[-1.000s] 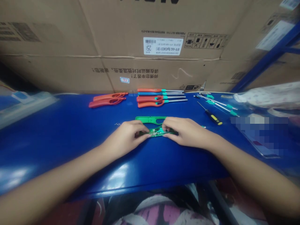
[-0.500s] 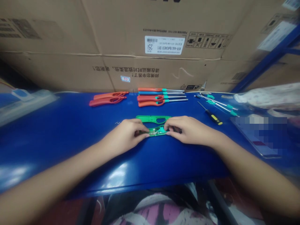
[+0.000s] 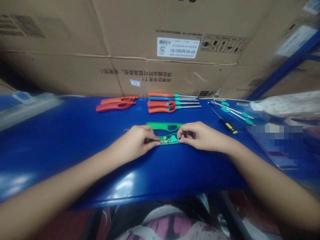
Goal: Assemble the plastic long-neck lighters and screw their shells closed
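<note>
A green lighter shell half lies open side up between my hands, with wires, a teal piece and other small parts inside it. My left hand pinches its left end between thumb and fingers. At the right end, the thumb and curled fingers of my right hand close on the shell; the fingers hide exactly what they press. Just behind lies a second green shell half with an oval trigger opening, its right tip close to my right fingers. Several small screws rest beyond my left hand.
Several long-nosed lighters and two orange-red handles lie along the back, before a large cardboard box. To the right are a screwdriver, metal tubes with teal parts and a phone. The blue table ends near my body.
The view has shifted slightly. Both hands stay at the green shell half; my right fingers have moved a little along its right end, and the wires inside sit slightly differently.
</note>
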`<state>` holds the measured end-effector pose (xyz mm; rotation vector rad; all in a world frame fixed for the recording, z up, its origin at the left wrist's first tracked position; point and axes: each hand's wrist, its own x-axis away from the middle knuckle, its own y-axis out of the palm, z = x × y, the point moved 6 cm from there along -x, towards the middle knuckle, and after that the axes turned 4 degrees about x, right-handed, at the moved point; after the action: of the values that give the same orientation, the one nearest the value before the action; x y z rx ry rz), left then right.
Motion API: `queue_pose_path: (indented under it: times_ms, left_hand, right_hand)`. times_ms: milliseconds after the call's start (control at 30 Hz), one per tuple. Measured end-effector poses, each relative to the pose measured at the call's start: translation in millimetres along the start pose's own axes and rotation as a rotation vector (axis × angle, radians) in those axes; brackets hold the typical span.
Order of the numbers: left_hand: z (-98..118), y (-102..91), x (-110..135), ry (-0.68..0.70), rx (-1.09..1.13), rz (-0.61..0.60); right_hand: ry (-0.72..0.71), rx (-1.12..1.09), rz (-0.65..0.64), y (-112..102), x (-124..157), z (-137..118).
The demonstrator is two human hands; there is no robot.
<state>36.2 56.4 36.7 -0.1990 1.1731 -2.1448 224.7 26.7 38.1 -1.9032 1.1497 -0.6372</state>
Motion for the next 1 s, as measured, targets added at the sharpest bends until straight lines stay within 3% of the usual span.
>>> queue_pose_path:
  times_ms: [200, 367, 600, 1000]
  left_hand:
    - [-2.2, -0.9, 0.1, 0.009, 0.039, 0.012]
    - [-4.8, -0.2, -0.5, -0.005, 0.063, 0.007]
    - [-6.6, 0.6, -1.9, -0.031, 0.051, -0.008]
    - [-3.3, 1.8, -1.3, -0.002, 0.105, 0.006]
  right_hand:
    - [0.001, -0.001, 0.041, -3.1, -0.3, 0.4]
    - [0.025, 0.021, -0.003, -3.5, 0.7, 2.2]
    - [-0.137, 0.196, 0.050, -2.9, 3.7, -6.4]
    - [-0.160, 0.470, 0.071, 8.5, 0.8, -11.5]
